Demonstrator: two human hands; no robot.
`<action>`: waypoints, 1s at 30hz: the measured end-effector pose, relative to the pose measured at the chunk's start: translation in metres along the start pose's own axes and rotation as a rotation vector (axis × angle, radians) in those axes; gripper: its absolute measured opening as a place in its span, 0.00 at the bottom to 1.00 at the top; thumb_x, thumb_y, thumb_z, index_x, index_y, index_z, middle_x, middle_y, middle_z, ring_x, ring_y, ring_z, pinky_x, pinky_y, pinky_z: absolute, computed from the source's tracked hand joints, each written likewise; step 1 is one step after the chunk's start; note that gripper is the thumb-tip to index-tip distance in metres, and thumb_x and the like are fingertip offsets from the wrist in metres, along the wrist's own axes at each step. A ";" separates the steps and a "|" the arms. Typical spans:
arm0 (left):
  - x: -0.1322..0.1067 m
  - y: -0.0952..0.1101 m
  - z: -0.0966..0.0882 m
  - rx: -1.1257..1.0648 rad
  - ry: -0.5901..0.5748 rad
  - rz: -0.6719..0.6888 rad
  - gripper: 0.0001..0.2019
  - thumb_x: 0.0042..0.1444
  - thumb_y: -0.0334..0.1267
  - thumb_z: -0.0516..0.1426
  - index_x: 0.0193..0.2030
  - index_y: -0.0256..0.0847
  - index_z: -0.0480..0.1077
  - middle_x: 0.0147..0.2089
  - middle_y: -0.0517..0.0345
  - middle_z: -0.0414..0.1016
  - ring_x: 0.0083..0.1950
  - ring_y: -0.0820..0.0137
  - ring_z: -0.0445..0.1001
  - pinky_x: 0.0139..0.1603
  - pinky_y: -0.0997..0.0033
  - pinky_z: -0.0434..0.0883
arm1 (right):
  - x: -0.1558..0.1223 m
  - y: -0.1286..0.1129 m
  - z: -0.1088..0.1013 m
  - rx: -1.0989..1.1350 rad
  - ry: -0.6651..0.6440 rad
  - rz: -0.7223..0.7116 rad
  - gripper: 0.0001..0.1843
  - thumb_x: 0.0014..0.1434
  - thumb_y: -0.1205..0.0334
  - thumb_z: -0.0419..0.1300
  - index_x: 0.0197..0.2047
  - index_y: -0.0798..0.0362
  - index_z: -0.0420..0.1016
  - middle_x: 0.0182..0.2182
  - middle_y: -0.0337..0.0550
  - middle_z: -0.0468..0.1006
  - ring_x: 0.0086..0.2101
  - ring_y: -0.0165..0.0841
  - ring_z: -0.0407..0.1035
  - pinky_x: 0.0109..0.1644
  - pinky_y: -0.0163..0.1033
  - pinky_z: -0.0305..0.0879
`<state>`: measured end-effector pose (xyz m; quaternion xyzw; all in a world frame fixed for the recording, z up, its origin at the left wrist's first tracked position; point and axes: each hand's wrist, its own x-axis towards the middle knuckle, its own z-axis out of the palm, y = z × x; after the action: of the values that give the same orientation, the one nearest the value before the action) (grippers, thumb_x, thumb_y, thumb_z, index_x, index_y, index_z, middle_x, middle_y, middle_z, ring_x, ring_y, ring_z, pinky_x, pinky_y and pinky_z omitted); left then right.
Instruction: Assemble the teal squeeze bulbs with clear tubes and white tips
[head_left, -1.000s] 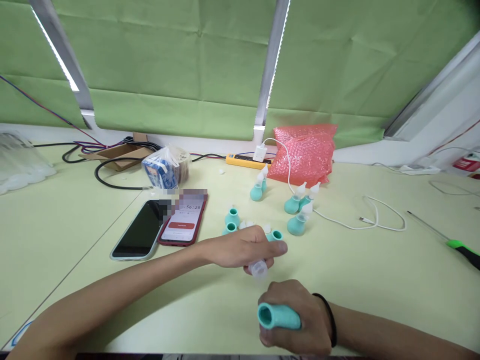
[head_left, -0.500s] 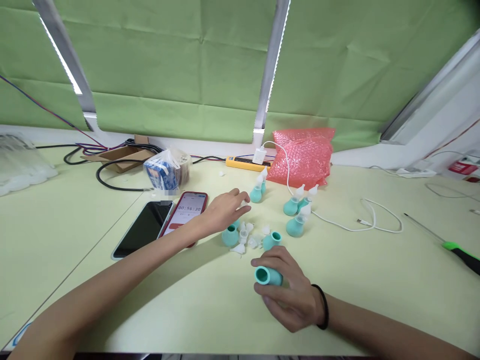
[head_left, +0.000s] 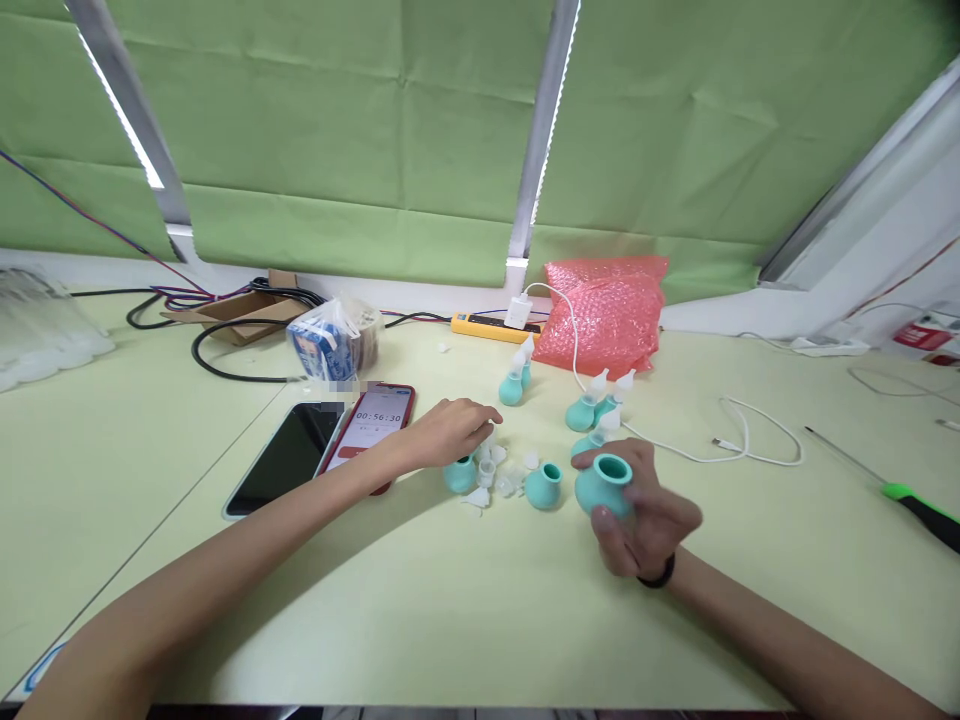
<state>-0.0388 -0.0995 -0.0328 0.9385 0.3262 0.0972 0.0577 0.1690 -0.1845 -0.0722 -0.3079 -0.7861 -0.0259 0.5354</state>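
My right hand [head_left: 641, 515] grips a teal rubber bulb [head_left: 604, 484] with its open neck up, held just above the table. My left hand [head_left: 450, 431] reaches over a heap of small clear plastic tips [head_left: 496, 478], fingers curled down onto it; whether they hold a tip is hidden. Two more open teal bulbs [head_left: 544, 486] sit beside that heap. Farther back stand several bulbs fitted with white tips [head_left: 591, 404].
Two phones [head_left: 373, 428] lie left of my left arm, one showing a timer. A pink bubble-wrap bag [head_left: 606, 312], a yellow power strip [head_left: 491, 325] and a white cable [head_left: 739, 435] lie behind. A green-handled screwdriver [head_left: 911, 499] is at far right.
My right hand carried the teal bulb up and to the right, turning its neck upward. My left hand left the bulb area, reached back to the heap of tips and lowered onto it.
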 end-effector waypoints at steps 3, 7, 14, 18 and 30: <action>0.000 0.001 0.001 -0.012 0.007 0.009 0.16 0.59 0.35 0.41 0.48 0.36 0.64 0.42 0.51 0.73 0.43 0.67 0.70 0.40 0.70 0.65 | 0.013 0.005 -0.001 0.005 0.154 -0.120 0.25 0.44 0.73 0.55 0.42 0.45 0.50 0.34 0.41 0.70 0.32 0.38 0.65 0.34 0.51 0.60; -0.002 0.003 -0.002 -0.022 0.033 0.005 0.16 0.59 0.36 0.41 0.48 0.36 0.64 0.43 0.50 0.72 0.45 0.66 0.69 0.42 0.70 0.64 | 0.032 0.006 -0.005 -0.106 0.099 -0.103 0.22 0.46 0.72 0.57 0.43 0.48 0.55 0.36 0.45 0.71 0.36 0.39 0.67 0.34 0.48 0.64; -0.008 0.007 -0.032 -0.075 0.173 -0.074 0.15 0.58 0.39 0.43 0.42 0.39 0.67 0.39 0.54 0.73 0.36 0.69 0.71 0.34 0.73 0.65 | 0.066 0.010 0.000 -0.366 -0.114 0.050 0.14 0.47 0.59 0.59 0.37 0.53 0.61 0.29 0.42 0.71 0.29 0.33 0.67 0.32 0.38 0.63; -0.015 0.011 -0.051 -0.069 0.212 -0.087 0.14 0.57 0.39 0.43 0.39 0.41 0.68 0.29 0.58 0.73 0.29 0.71 0.69 0.28 0.76 0.62 | 0.080 0.017 0.020 -0.596 -0.482 0.204 0.12 0.46 0.56 0.58 0.27 0.54 0.61 0.20 0.38 0.67 0.22 0.31 0.63 0.23 0.33 0.54; -0.021 0.024 -0.060 0.012 0.229 -0.084 0.15 0.57 0.39 0.43 0.38 0.40 0.69 0.21 0.60 0.70 0.21 0.74 0.66 0.22 0.77 0.57 | 0.077 0.030 0.018 -0.680 -0.434 0.194 0.12 0.52 0.54 0.52 0.30 0.55 0.67 0.26 0.44 0.73 0.29 0.35 0.67 0.28 0.35 0.57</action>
<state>-0.0541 -0.1290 0.0271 0.9071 0.3704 0.1992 0.0183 0.1513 -0.1186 -0.0223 -0.5381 -0.7948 -0.1681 0.2249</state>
